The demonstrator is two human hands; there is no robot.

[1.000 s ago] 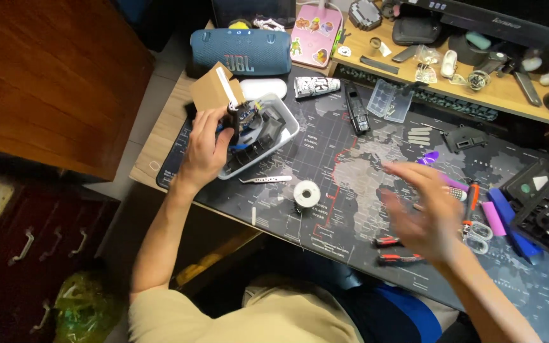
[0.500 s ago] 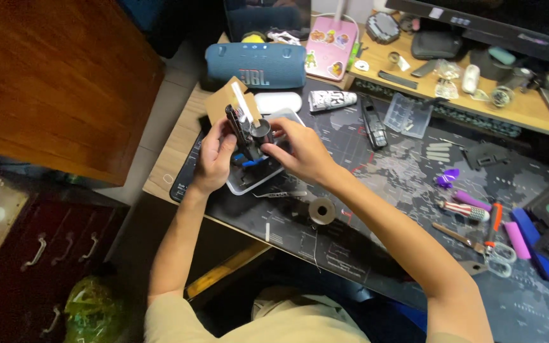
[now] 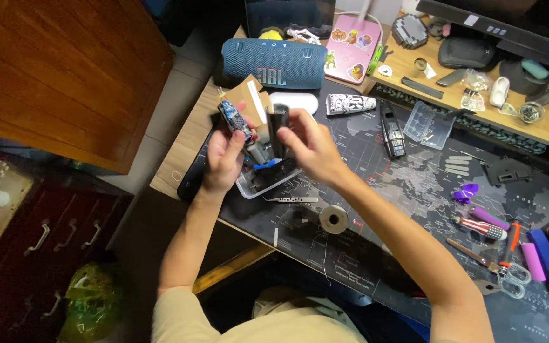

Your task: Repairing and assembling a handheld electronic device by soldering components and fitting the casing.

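Note:
My left hand (image 3: 223, 159) grips a small patterned blue-and-white gadget (image 3: 234, 121), lifted above a clear plastic tray (image 3: 263, 184) at the desk's left end. My right hand (image 3: 306, 147) is shut on a dark cylindrical piece (image 3: 279, 127), held upright right beside the left hand. Grey and blue parts (image 3: 260, 159) sit in the tray under both hands. A brown cardboard piece (image 3: 252, 101) stands just behind the gadget.
A blue cylindrical speaker (image 3: 273, 62) lies behind the hands. Tweezers (image 3: 292, 199) and a tape roll (image 3: 333, 218) lie on the dark map-print mat (image 3: 414, 184). Screwdrivers (image 3: 478, 225), scissors (image 3: 500, 276) and a black handset (image 3: 391, 132) lie to the right. A wooden cabinet (image 3: 58, 70) stands left.
My right hand came from the tools at the right over to the tray and took the dark cylinder. My left hand lifted the patterned gadget out of the tray.

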